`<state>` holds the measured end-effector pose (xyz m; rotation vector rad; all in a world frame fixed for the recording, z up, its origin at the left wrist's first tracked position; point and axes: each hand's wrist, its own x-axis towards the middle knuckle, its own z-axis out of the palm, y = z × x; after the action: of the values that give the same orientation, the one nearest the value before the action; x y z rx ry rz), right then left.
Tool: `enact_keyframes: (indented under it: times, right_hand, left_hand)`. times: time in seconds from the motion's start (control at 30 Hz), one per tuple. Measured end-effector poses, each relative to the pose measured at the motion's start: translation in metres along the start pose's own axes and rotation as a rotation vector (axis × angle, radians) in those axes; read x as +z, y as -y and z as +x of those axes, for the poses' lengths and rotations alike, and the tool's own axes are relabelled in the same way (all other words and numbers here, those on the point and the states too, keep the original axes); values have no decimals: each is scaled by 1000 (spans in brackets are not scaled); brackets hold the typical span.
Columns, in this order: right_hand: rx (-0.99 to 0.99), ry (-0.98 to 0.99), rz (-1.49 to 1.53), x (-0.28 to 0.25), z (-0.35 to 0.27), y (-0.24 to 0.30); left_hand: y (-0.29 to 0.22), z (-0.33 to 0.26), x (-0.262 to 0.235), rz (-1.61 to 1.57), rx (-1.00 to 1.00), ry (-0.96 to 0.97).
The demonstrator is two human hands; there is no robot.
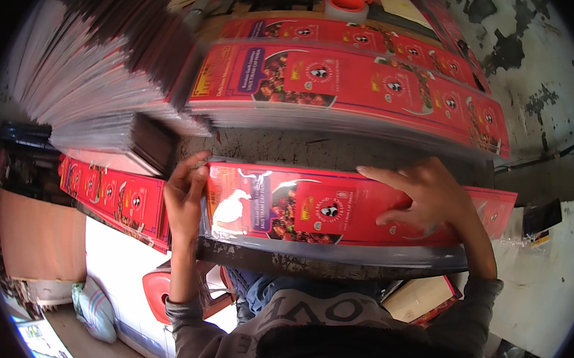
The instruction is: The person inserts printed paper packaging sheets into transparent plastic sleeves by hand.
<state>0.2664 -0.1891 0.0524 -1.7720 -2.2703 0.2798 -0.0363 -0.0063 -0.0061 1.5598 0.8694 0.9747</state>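
A long red printed packaging sheet (374, 218), with food pictures and round panda emblems, lies in front of me over clear plastic film (388, 256). At its left end, the far corner is pinched between the thumb and fingers of my left hand (188, 189). My right hand (429, 199) is spread over the sheet's right half, with index finger and thumb apart and the fingertips close to the far edge. Whether the right palm touches the sheet I cannot tell. Glare whitens the sheet's left part.
Beyond the dark worktop (302, 147) lies a thick stack of similar red sheets (357, 84). A tall fanned pile of sheets (102, 66) rises on the left, near another red sheet (116, 197). A red tape roll (347, 3) sits at the back. Below is a red stool (157, 296).
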Motion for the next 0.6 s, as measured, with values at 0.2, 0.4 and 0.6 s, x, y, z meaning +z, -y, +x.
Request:
enact_keyframes:
  times: [0.2,0.4,0.6]
  right_hand:
    - [168,-63,-53,11,-8,-1]
    - [478,-160,-49,29,-59,3]
    - [533,-263,-64,45,-71,1]
  left_hand:
    - [-42,6,29,983,718,121]
    - [-21,15,34,1001,585,635]
    - [-10,21,35,965,626,555]
